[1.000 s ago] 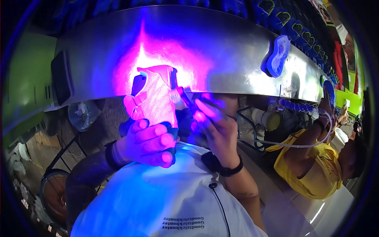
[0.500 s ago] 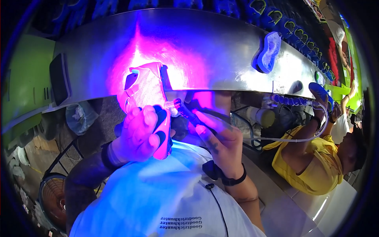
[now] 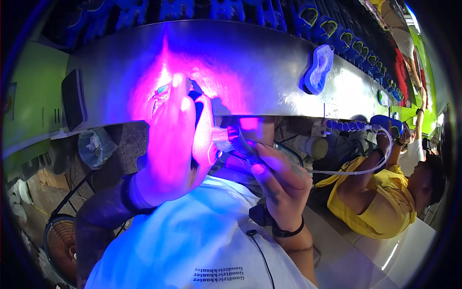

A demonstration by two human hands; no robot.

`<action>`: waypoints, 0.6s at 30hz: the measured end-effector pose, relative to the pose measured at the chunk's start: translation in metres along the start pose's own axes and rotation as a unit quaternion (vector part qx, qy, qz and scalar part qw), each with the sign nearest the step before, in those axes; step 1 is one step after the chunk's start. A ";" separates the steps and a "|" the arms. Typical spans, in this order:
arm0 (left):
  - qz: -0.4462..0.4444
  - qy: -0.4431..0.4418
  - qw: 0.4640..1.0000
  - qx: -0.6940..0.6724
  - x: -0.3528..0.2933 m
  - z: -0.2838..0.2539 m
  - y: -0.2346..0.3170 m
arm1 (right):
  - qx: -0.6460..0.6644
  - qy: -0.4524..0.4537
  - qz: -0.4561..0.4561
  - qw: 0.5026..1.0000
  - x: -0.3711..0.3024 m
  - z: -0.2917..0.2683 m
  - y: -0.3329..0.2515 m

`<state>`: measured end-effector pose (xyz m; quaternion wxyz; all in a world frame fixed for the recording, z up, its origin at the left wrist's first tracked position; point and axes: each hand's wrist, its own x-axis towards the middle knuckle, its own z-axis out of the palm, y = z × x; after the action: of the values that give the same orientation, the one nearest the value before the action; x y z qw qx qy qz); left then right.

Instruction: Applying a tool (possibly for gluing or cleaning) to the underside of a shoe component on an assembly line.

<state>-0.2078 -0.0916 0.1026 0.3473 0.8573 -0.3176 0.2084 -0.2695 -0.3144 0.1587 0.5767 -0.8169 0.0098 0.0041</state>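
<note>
Under strong pink-violet light, my left hand point(image 3: 163, 144) grips a shoe point(image 3: 204, 130) at the near edge of the metal bench, fingers stretched along its upper. Much of the shoe is hidden behind this hand; one sidewall of its sole faces right. My right hand point(image 3: 284, 183) pinches the dark handle of a brush point(image 3: 245, 148) between thumb and fingers. The brush's pale tip meets the lower sidewall of the shoe.
A pale blue shoe sole point(image 3: 319, 70) lies on the metal bench point(image 3: 262, 67). Blue shoes point(image 3: 329, 28) line a rack beyond. A co-worker in yellow point(image 3: 370, 197) sits at right, near a clear hose point(image 3: 351, 171). A fan point(image 3: 61, 245) stands lower left, below a plastic bag point(image 3: 96, 147).
My left hand has turned the shoe and now covers its upper with straighter fingers. My right hand has shifted slightly right and down, the brush staying against the sole edge.
</note>
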 end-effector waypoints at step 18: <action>-0.148 -0.113 0.978 -0.097 0.083 -0.039 -0.018 | -0.070 0.077 -0.235 0.966 0.072 0.010 0.017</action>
<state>-0.1416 -0.0868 0.1688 0.4174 0.8753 -0.2430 0.0247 -0.1982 -0.3114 0.1384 0.5008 -0.8322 -0.1386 -0.1935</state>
